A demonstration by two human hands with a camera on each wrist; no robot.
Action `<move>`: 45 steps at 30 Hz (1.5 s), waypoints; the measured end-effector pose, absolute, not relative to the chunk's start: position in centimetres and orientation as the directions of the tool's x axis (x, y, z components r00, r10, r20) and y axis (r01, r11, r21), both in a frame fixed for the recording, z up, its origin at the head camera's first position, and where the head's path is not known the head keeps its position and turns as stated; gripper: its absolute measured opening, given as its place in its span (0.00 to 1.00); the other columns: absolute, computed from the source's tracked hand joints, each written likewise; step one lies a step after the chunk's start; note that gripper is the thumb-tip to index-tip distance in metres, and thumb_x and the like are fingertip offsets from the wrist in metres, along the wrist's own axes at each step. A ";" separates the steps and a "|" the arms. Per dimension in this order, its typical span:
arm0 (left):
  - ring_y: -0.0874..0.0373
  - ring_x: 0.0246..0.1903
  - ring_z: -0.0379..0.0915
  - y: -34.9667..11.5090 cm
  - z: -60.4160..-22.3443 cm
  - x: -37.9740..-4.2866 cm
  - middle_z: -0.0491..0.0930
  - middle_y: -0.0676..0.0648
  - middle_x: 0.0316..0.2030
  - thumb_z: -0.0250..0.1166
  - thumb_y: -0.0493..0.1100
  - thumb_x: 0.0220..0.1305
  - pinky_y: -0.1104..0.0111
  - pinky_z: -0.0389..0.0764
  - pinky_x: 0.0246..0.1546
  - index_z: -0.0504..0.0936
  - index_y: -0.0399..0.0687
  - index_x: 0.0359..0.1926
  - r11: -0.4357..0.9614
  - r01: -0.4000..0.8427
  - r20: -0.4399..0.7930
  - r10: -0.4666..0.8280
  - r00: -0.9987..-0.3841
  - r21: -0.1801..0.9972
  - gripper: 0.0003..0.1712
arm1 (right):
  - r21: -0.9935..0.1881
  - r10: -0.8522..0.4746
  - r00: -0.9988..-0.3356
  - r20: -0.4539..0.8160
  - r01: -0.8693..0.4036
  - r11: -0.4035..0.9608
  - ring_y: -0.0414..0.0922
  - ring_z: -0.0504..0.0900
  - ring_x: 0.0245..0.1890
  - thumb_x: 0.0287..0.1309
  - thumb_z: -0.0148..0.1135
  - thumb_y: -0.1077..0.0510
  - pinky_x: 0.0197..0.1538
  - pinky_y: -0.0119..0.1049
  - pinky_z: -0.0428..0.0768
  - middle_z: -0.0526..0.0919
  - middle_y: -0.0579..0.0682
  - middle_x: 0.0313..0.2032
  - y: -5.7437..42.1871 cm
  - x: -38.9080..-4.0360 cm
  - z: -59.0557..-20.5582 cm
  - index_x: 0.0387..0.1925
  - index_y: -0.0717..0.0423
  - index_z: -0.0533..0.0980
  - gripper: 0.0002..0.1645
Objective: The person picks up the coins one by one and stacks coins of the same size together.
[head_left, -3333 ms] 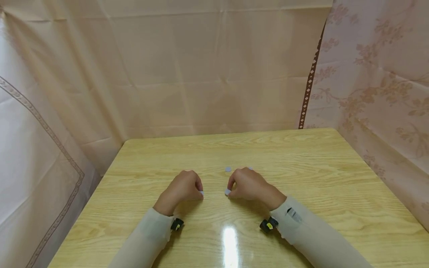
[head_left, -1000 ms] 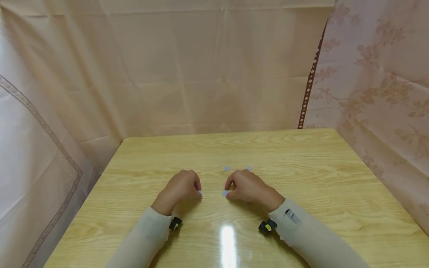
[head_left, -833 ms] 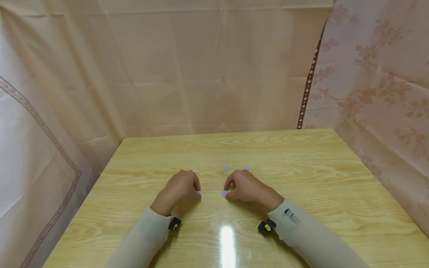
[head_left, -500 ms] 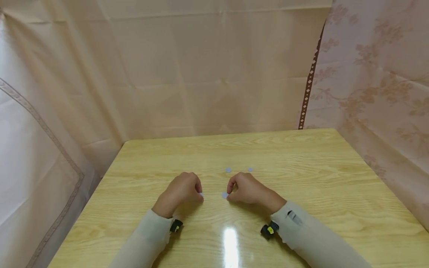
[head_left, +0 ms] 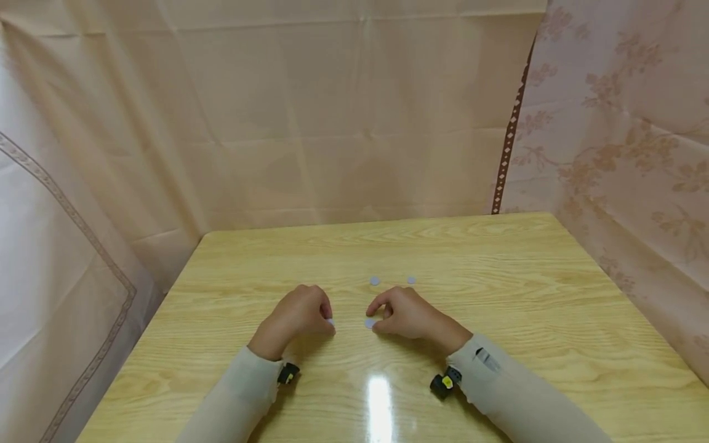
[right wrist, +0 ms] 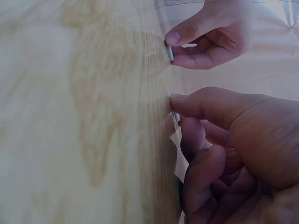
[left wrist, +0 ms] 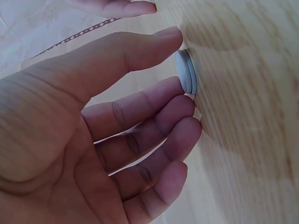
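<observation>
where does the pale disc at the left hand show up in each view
Head: pale disc, lower middle.
Left wrist: pale disc, upper half, right of centre.
Right wrist: pale disc, upper half, slightly right of centre.
Shared landmark: the left hand.

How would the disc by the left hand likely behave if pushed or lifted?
The disc is probably stiff, as its edge looks even and unbent. Lying flat and low on the table, it would likely slide rather than roll or tip. A line along its rim hints at two layers, which might part when lifted.
</observation>
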State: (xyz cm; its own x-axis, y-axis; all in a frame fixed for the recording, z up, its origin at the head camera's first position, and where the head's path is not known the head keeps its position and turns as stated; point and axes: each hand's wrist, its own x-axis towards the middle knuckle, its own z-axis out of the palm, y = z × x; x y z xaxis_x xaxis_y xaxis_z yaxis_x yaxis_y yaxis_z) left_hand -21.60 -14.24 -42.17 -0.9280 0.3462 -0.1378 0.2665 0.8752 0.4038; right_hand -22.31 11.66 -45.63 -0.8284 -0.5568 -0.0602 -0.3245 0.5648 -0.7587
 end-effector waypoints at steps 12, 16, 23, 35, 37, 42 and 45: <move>0.58 0.27 0.75 -14.3 -42.3 -21.5 0.82 0.57 0.28 0.84 0.47 0.48 0.65 0.77 0.31 0.86 0.54 0.27 0.859 0.276 -0.117 0.356 -0.927 0.432 0.12 | -0.765 -0.545 -0.836 -0.068 -0.307 0.567 0.38 0.66 0.15 0.60 0.74 0.60 0.20 0.28 0.65 0.78 0.45 0.17 11.4 -22.0 -45.4 0.41 0.51 0.88 0.08; 0.59 0.28 0.75 -14.1 -42.4 -21.7 0.82 0.57 0.28 0.83 0.48 0.49 0.65 0.77 0.31 0.87 0.54 0.29 0.851 0.273 -0.097 0.351 -0.931 0.449 0.12 | -0.756 -0.546 -0.835 -0.067 -0.314 0.574 0.38 0.66 0.15 0.60 0.74 0.60 0.20 0.28 0.64 0.77 0.44 0.16 11.3 -22.0 -45.3 0.41 0.50 0.88 0.07; 0.60 0.25 0.76 -13.3 -42.2 -22.4 0.83 0.57 0.27 0.81 0.48 0.54 0.66 0.78 0.29 0.87 0.53 0.28 0.843 0.283 -0.071 0.352 -0.933 0.457 0.10 | -0.750 -0.544 -0.836 -0.072 -0.314 0.582 0.38 0.65 0.15 0.59 0.75 0.60 0.20 0.30 0.64 0.76 0.44 0.15 11.1 -22.1 -45.2 0.40 0.49 0.89 0.06; 0.59 0.32 0.78 -10.8 -42.3 -25.5 0.86 0.53 0.34 0.74 0.43 0.59 0.65 0.82 0.36 0.90 0.48 0.37 0.846 0.363 -0.018 0.401 -0.916 0.391 0.06 | -0.749 -0.537 -0.840 -0.073 -0.309 0.586 0.38 0.65 0.14 0.59 0.75 0.58 0.21 0.30 0.64 0.76 0.45 0.15 11.2 -22.2 -45.4 0.37 0.47 0.89 0.04; 0.59 0.33 0.79 -10.3 -42.5 -26.1 0.87 0.52 0.36 0.74 0.43 0.60 0.65 0.82 0.38 0.90 0.47 0.40 0.840 0.384 -0.002 0.417 -0.909 0.384 0.08 | -0.747 -0.537 -0.841 -0.071 -0.312 0.587 0.38 0.66 0.15 0.59 0.75 0.58 0.21 0.29 0.65 0.77 0.45 0.15 11.3 -22.2 -45.5 0.36 0.47 0.89 0.04; 0.58 0.38 0.81 -8.8 -42.6 -27.2 0.88 0.49 0.41 0.72 0.43 0.62 0.63 0.83 0.42 0.89 0.44 0.48 0.827 0.406 0.004 0.439 -0.899 0.389 0.14 | -0.756 -0.538 -0.840 -0.072 -0.306 0.578 0.38 0.66 0.16 0.59 0.75 0.58 0.21 0.29 0.65 0.78 0.45 0.16 11.4 -22.1 -45.4 0.36 0.49 0.89 0.03; 0.57 0.40 0.81 -7.9 -42.4 -27.7 0.87 0.49 0.42 0.73 0.44 0.64 0.63 0.83 0.44 0.88 0.43 0.51 0.827 0.399 -0.020 0.442 -0.897 0.395 0.16 | -0.759 -0.539 -0.840 -0.069 -0.306 0.575 0.38 0.67 0.16 0.58 0.75 0.58 0.21 0.29 0.65 0.78 0.45 0.17 11.5 -22.1 -45.5 0.36 0.49 0.89 0.04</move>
State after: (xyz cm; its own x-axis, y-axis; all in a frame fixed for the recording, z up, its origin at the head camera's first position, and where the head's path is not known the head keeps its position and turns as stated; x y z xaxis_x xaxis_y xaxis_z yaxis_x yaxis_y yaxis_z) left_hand -27.72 -7.94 -42.44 -0.8967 0.4421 -0.0205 0.3990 0.8275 0.3950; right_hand -22.11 11.49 -45.47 -0.8398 -0.5385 -0.0692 -0.3061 0.5749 -0.7588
